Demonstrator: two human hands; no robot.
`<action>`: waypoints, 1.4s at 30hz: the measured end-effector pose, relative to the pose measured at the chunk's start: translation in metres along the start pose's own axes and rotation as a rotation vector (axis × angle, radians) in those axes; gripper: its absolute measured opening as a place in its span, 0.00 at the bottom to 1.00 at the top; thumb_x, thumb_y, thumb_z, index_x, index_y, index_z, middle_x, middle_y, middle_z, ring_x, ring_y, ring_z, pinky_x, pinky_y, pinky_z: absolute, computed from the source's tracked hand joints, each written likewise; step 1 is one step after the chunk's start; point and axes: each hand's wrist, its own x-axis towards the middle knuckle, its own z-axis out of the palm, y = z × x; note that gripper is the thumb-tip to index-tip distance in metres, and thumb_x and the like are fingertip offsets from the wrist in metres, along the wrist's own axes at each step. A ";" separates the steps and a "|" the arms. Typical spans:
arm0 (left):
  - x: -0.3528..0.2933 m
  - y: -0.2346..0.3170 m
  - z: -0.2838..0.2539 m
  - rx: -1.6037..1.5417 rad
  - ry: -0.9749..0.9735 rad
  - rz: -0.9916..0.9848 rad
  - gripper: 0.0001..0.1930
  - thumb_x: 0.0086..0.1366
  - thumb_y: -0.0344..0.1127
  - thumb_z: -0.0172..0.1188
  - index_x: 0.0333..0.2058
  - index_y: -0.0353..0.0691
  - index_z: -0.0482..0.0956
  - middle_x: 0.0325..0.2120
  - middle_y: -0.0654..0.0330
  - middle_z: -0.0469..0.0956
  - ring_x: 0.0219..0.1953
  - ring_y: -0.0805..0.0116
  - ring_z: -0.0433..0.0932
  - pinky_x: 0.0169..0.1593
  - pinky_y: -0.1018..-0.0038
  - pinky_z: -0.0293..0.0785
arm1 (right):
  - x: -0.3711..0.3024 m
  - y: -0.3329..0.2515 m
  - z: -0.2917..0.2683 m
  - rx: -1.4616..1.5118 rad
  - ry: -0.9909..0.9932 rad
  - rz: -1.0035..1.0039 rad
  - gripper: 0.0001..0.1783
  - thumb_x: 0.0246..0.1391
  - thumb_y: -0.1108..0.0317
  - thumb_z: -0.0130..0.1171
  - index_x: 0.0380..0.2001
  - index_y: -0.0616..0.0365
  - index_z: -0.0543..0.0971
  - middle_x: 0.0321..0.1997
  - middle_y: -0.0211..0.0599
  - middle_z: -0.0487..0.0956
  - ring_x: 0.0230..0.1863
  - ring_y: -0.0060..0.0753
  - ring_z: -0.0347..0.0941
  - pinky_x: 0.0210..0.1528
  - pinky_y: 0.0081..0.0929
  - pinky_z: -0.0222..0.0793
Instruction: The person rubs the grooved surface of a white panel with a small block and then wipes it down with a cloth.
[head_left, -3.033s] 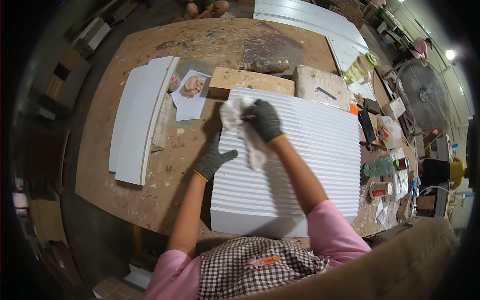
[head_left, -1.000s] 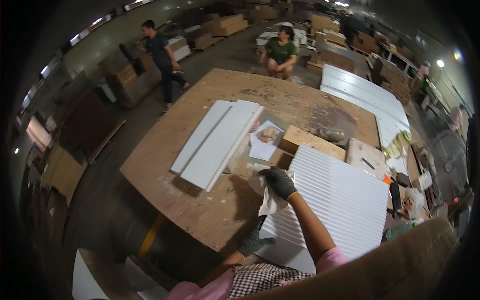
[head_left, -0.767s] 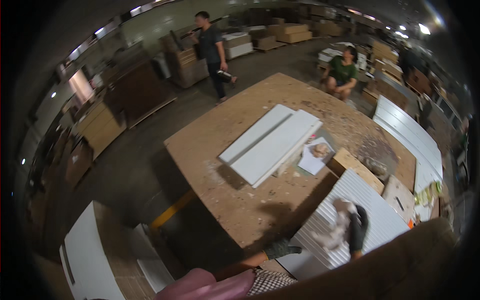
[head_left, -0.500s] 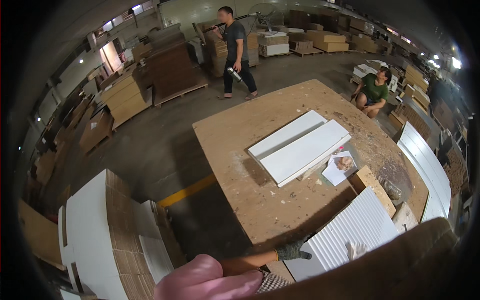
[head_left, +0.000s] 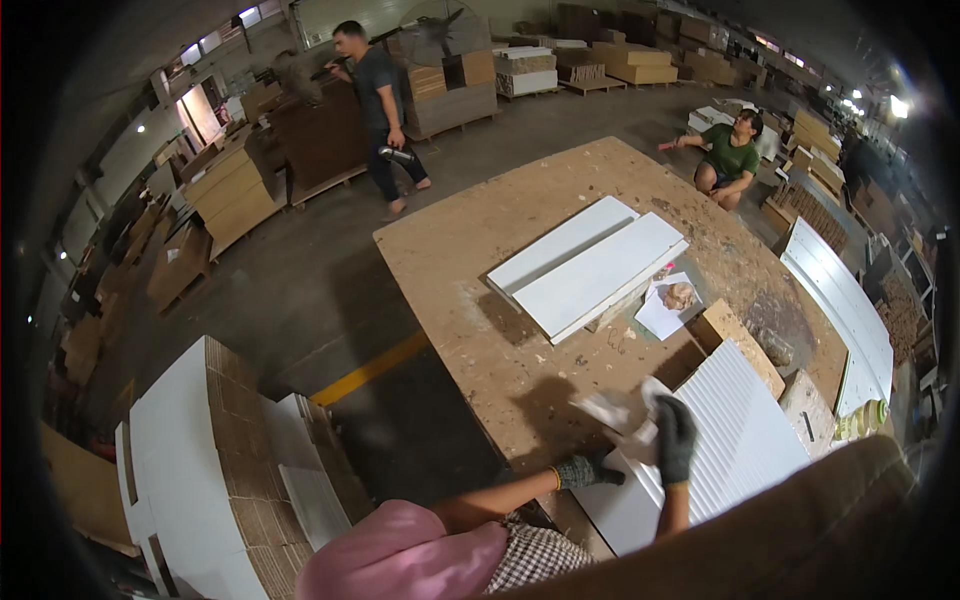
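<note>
My left hand (head_left: 588,471), in a dark grey knit glove, holds the left edge of a stack of narrow white panels (head_left: 740,430); its thumb lies over the top and its fingers run along the far side. Above the same edge is my right hand (head_left: 676,440), also in a dark glove, closed on a crumpled white rag (head_left: 650,398). The rag's loose end is smeared by motion over the brown worktable (head_left: 440,260). The fingertips of my right hand are partly hidden by the rag.
Two white boards (head_left: 600,275) lie farther back on the table, beside a white paper (head_left: 668,310) with a tan lump on it. A wooden block (head_left: 740,345) borders the panels. Stacked white panels (head_left: 180,440) stand at left. One person (head_left: 380,110) walks behind; another (head_left: 732,155) crouches at right.
My right hand has come into view and taken the white rag off the panels, moving it left toward their edge. My left hand stays at the edge. The walking person has moved left.
</note>
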 end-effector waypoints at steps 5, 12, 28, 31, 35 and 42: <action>-0.010 0.001 0.000 -0.122 -0.131 -0.162 0.63 0.52 0.77 0.62 0.75 0.44 0.45 0.73 0.39 0.48 0.75 0.42 0.44 0.75 0.51 0.42 | -0.124 0.027 -0.136 -0.690 0.183 0.358 0.10 0.57 0.70 0.60 0.43 0.57 0.83 0.40 0.44 0.82 0.52 0.53 0.73 0.60 0.44 0.66; -0.001 0.024 -0.036 -0.151 -0.094 -0.115 0.63 0.50 0.68 0.72 0.72 0.34 0.50 0.71 0.36 0.52 0.74 0.43 0.48 0.74 0.55 0.47 | -0.152 0.059 -0.075 -1.319 0.182 -0.009 0.22 0.58 0.59 0.58 0.53 0.59 0.75 0.41 0.54 0.74 0.45 0.55 0.68 0.46 0.53 0.62; 0.001 -0.016 0.013 0.155 -0.058 0.037 0.51 0.61 0.63 0.64 0.69 0.30 0.55 0.66 0.36 0.62 0.69 0.43 0.60 0.72 0.57 0.55 | -0.084 0.008 -0.061 -0.902 0.247 -0.041 0.11 0.50 0.64 0.68 0.38 0.51 0.82 0.54 0.49 0.77 0.56 0.55 0.71 0.55 0.49 0.67; -0.015 0.004 -0.013 -0.058 0.087 -0.068 0.52 0.59 0.59 0.68 0.69 0.28 0.55 0.67 0.36 0.60 0.71 0.42 0.58 0.72 0.57 0.54 | -0.144 0.019 -0.093 -0.960 0.164 0.411 0.27 0.56 0.57 0.62 0.59 0.50 0.75 0.69 0.57 0.66 0.71 0.72 0.55 0.71 0.62 0.50; -0.009 -0.008 0.000 -0.266 0.158 0.046 0.51 0.61 0.62 0.65 0.68 0.28 0.57 0.64 0.34 0.65 0.67 0.40 0.65 0.69 0.56 0.60 | -0.148 0.043 -0.072 -1.108 0.178 0.280 0.39 0.62 0.46 0.53 0.69 0.58 0.65 0.72 0.63 0.59 0.73 0.69 0.52 0.72 0.68 0.39; 0.010 -0.118 0.051 -0.177 0.151 0.005 0.27 0.73 0.44 0.50 0.65 0.34 0.66 0.63 0.43 0.69 0.65 0.49 0.67 0.67 0.59 0.62 | -0.012 0.034 0.051 -0.602 -0.257 0.081 0.12 0.51 0.64 0.61 0.38 0.57 0.80 0.56 0.48 0.73 0.50 0.50 0.77 0.50 0.45 0.72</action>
